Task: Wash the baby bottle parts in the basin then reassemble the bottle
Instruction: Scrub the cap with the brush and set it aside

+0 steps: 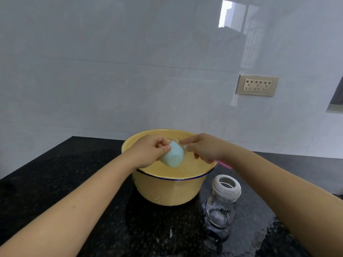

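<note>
Cap (172,157) held in left grip (148,151) over basin (167,190), inside its rim; right grip (202,149) curled, contents unclear.

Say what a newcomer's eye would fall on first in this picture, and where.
The yellow basin stands out at the centre, with both hands over it. The left hand grips a pale blue cap; what the right hand holds is too blurred to tell. A clear glass bottle stands upright right of the basin, on the wet black counter.
</note>
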